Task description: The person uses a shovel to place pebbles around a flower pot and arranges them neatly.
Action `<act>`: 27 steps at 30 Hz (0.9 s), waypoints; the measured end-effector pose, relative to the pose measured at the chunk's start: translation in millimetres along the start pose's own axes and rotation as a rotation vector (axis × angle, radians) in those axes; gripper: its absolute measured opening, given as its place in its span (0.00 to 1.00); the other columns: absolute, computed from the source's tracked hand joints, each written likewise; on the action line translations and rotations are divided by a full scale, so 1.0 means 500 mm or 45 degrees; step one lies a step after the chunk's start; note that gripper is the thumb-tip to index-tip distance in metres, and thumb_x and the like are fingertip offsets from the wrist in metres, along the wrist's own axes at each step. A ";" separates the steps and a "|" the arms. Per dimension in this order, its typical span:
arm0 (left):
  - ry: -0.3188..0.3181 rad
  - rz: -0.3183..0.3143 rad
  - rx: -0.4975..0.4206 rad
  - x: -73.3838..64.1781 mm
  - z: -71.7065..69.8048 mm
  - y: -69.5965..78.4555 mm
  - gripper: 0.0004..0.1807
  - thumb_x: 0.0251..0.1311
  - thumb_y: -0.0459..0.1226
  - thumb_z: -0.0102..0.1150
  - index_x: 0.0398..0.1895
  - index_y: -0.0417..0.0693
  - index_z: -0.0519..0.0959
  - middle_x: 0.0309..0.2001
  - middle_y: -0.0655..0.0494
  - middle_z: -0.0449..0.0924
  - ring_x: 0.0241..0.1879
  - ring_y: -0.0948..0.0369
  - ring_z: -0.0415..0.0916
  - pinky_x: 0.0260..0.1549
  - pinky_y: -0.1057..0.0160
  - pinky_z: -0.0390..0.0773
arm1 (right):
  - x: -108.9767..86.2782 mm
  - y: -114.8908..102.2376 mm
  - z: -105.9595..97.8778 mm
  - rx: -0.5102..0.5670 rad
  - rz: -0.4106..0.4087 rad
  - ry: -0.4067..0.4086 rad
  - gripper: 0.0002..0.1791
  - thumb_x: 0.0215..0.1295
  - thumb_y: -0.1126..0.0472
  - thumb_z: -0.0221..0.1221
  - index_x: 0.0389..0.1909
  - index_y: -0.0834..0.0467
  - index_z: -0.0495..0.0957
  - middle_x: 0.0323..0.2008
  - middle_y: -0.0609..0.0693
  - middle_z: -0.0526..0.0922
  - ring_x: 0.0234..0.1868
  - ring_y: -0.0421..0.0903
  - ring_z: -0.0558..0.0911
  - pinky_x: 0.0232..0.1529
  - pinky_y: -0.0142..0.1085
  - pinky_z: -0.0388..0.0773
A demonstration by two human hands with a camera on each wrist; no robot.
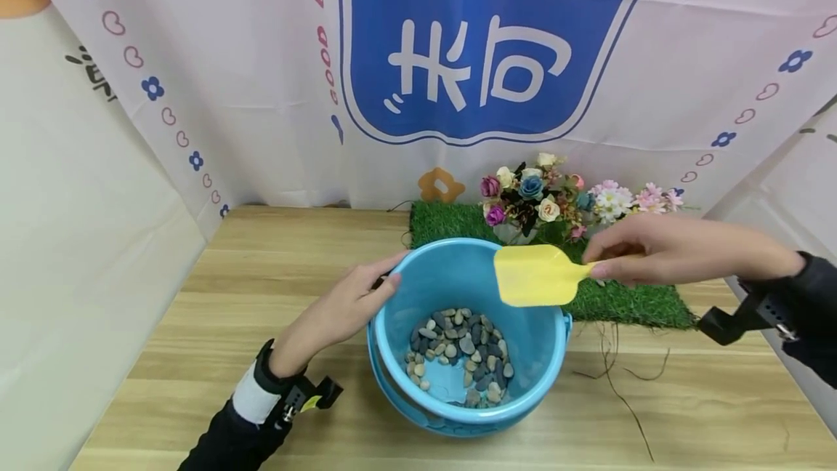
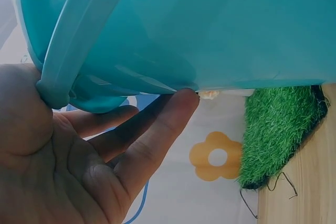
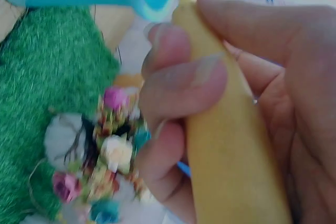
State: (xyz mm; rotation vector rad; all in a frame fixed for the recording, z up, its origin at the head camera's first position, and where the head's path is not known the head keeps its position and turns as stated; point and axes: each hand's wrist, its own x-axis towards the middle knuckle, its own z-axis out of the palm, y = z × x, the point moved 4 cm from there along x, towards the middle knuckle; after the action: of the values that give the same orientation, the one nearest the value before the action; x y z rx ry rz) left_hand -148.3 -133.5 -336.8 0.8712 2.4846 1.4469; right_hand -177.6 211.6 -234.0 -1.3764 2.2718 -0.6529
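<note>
On wooden tabletop [image 1: 261,260]: blue bucket [image 1: 451,275] of pebbles [image 1: 467,344], pinched at rim by left hand [image 1: 343,307], presumably for steadiness; above its mouth, yellow scoop [image 1: 539,275], gripped by handle [image 3: 226,156] in curled fingers of right hand [image 1: 673,249], leaving blade free.

Round light-blue plastic bucket [image 1: 451,275]. Smooth stone pebbles [image 1: 467,344] inside: grey, tan, whitish. Flat yellow plastic scoop [image 1: 539,275], bucket's two o'clock. White cloth backdrop [image 1: 261,57] at twelve: pink heart outlines, blue flowers.
</note>
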 end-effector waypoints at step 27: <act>0.018 -0.009 0.026 -0.002 -0.004 0.005 0.24 0.73 0.44 0.35 0.70 0.49 0.56 0.40 0.48 0.81 0.31 0.60 0.80 0.30 0.66 0.80 | 0.213 -0.096 0.106 -0.792 0.178 -0.094 0.07 0.59 0.52 0.61 0.25 0.48 0.76 0.18 0.40 0.68 0.16 0.37 0.65 0.15 0.30 0.63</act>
State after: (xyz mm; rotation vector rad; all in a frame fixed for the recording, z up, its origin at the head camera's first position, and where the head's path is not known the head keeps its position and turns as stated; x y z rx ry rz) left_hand -147.1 -134.6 -333.8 0.8575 2.5146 1.4332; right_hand -160.2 86.9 -259.6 -1.4357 2.5920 0.1748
